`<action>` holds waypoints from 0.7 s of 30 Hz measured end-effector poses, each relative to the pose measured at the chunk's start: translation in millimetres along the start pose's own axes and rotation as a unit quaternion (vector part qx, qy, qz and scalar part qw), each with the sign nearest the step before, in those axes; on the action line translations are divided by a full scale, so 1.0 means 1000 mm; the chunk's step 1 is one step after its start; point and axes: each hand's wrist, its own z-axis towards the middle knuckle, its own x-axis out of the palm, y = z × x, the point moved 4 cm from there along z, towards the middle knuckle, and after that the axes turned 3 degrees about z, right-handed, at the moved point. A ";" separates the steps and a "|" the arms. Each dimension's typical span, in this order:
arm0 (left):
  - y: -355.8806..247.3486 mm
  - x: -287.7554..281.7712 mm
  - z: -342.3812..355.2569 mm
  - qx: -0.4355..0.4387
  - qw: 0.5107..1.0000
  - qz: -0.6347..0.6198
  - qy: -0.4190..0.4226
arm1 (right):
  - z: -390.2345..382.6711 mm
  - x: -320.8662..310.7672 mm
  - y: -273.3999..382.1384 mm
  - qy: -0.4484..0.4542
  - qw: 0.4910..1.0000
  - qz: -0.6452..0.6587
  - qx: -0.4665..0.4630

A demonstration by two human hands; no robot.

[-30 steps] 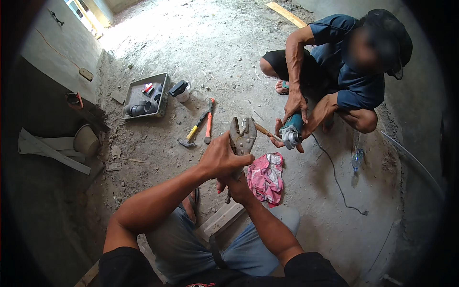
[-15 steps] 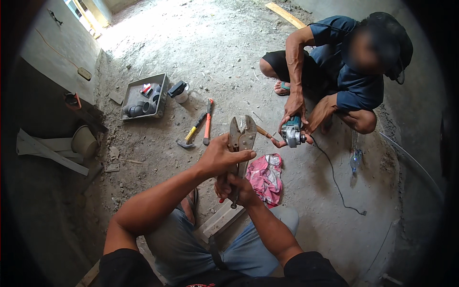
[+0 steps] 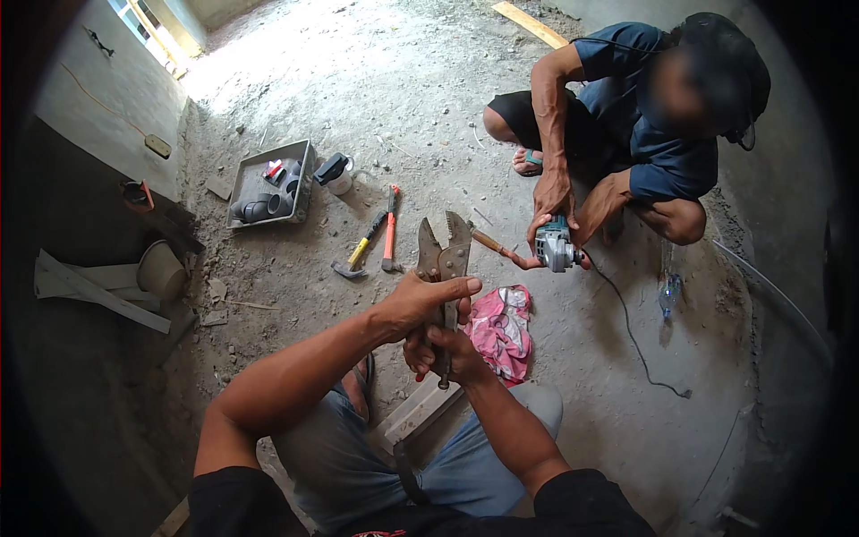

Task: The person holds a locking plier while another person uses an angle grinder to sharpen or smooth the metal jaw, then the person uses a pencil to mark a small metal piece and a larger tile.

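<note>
A worn pair of locking pliers [image 3: 454, 261] stands upright in front of me, its toothed jaws apart and pointing away. My left hand [image 3: 419, 302] wraps round it just below the jaws, the thumb lying across it. Lower down, my right hand [image 3: 455, 352] grips the handles, and the adjusting screw sticks out beneath. A small red tip shows beside the right fingers; what it belongs to is hidden. Nothing sits between the jaws. Just beyond the hands lies a pink and white cloth [image 3: 499, 333].
At right a co-worker [image 3: 617, 134] squats holding an angle grinder [image 3: 557, 243], its cord trailing over the floor. Two hammers, an orange-handled one [image 3: 390, 231] and a yellow-handled claw hammer [image 3: 360, 253], lie near a tray [image 3: 304, 183] of grey pipe fittings. A bucket [image 3: 163, 270] stands left.
The pliers have tilted slightly left, and their jaws look wider apart. Both my hands keep their hold. The co-worker's grinder has shifted only a little.
</note>
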 end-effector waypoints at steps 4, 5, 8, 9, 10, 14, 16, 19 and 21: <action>-0.006 0.006 -0.001 0.013 1.000 -0.001 -0.008 | -0.002 -0.006 0.001 -0.007 1.000 -0.005 0.007; -0.008 0.006 -0.001 0.020 1.000 0.011 -0.007 | -0.001 -0.009 -0.001 -0.011 1.000 -0.005 0.017; -0.011 0.006 -0.003 0.033 0.999 0.034 -0.015 | -0.001 -0.013 0.000 -0.011 0.999 -0.039 0.031; -0.012 0.005 -0.003 0.039 0.998 0.044 -0.025 | 0.000 -0.011 0.003 -0.007 0.997 -0.073 0.036; -0.012 0.004 -0.004 0.039 0.998 0.044 -0.026 | 0.001 -0.009 0.005 -0.006 0.997 -0.072 0.036; -0.014 0.006 -0.005 0.025 0.998 0.044 -0.041 | 0.000 -0.004 0.012 -0.055 0.993 -0.101 0.014; -0.016 0.007 -0.006 0.017 0.998 0.042 -0.054 | 0.000 -0.005 0.013 -0.071 0.992 -0.108 0.005; -0.017 0.009 -0.006 0.000 0.998 0.044 -0.051 | -0.002 -0.006 0.015 -0.078 0.989 -0.125 -0.004; -0.019 0.007 -0.006 0.017 0.997 0.054 -0.055 | 0.000 -0.006 0.014 -0.084 0.988 -0.124 -0.023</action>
